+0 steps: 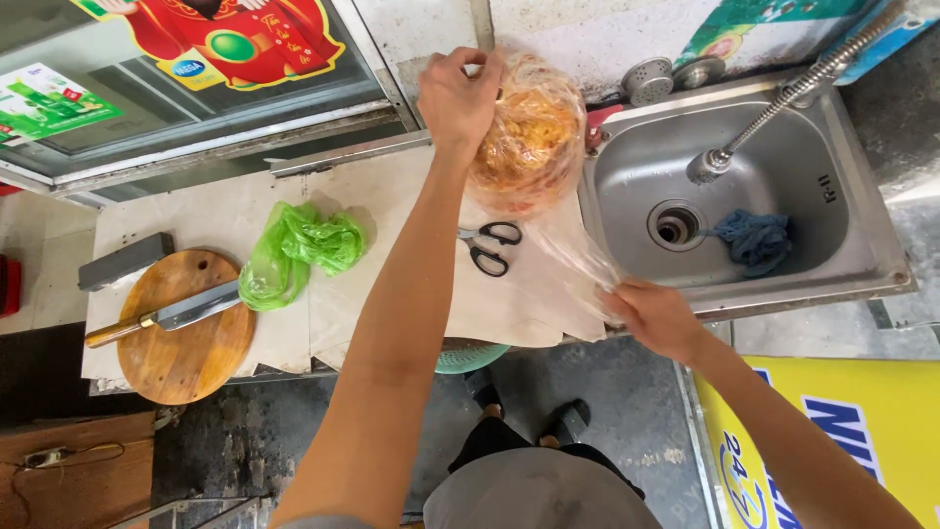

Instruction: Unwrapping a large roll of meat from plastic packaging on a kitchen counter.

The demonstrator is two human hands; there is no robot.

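My left hand (458,96) is raised over the counter, pinching the top of a clear plastic bag (529,137) filled with orange-yellow food; the bag hangs in the air above the counter's right end. My right hand (654,315) is lower, at the counter's front edge beside the sink, gripping a stretched tail of thin clear plastic (578,260) that runs up to the bag. Black-handled scissors (490,245) lie on the counter just under the bag.
A steel sink (862,257) with a hose tap (774,113) and a blue rag (756,239) is on the right. On the left lie a crumpled green bag (299,250), a round wooden board (181,348) with a knife (162,317), and a dark block (125,260).
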